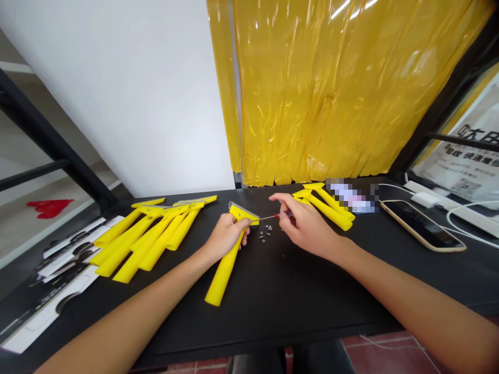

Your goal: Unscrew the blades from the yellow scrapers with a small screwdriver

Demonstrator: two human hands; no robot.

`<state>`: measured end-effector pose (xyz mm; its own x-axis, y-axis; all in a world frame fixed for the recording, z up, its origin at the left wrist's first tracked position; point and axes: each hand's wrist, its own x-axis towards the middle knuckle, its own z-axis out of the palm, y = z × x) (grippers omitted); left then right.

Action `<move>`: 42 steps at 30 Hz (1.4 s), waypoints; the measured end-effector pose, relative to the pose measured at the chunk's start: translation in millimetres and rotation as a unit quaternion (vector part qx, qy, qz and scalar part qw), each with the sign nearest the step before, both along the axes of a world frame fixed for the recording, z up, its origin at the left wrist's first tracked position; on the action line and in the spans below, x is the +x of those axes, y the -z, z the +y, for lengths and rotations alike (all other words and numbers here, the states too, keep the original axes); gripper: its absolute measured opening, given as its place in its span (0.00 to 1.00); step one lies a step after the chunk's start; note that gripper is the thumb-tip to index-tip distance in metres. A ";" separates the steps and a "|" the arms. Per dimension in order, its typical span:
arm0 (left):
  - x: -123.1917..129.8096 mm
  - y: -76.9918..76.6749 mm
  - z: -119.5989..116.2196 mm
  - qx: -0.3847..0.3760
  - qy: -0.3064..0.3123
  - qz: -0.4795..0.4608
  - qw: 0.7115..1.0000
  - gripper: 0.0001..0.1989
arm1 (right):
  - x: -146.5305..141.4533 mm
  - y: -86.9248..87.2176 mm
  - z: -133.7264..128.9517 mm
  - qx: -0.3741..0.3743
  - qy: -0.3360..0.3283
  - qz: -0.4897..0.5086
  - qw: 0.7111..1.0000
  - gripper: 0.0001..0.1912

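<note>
Two bare forearms come in from the bottom corners: the left forearm [117, 322] from about 7 o'clock and the right forearm [409, 283] from about 4 o'clock. Both reach over a black table [273, 306]. The left hand [225, 238] is closed around the neck of a yellow scraper [226, 270], which stands near the table's middle. Its long handle lies along a line from 7 o'clock to 1 o'clock, with the butt end toward the person. Its wide head sits crosswise at the far end, and a metal blade [242, 209] edges it at the far side. The right hand [307, 226] is pinching a small screwdriver [277, 215] with a red grip, and the shaft points at 9 o'clock to the scraper head. Small screws [264, 235] lie scattered just below the shaft. More yellow scrapers [144, 244] lie in a group at 10 o'clock, beside white packaging cards [50, 306], and others [327, 208] lie at 2 o'clock. Farther at 2 o'clock is a smartphone [421, 224] with a white cable [460, 221]. Behind everything hangs a yellow plastic sheet [312, 88].
</note>
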<state>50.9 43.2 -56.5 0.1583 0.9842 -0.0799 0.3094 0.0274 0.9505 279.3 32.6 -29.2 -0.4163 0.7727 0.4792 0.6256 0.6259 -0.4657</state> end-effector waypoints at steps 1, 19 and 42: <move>0.2 -0.3 -0.3 0.002 -0.001 0.001 1.000 0.15 | -0.1 -0.1 -0.5 0.007 0.005 -0.013 1.000 0.19; 0.7 -4.3 -1.6 0.015 0.001 -0.006 1.000 0.16 | 1.5 1.9 3.1 -0.014 0.011 -0.005 1.000 0.16; 11.7 -19.1 -15.4 -0.120 0.031 -0.078 0.989 0.16 | 6.4 -5.2 -1.1 0.088 0.014 0.030 0.996 0.13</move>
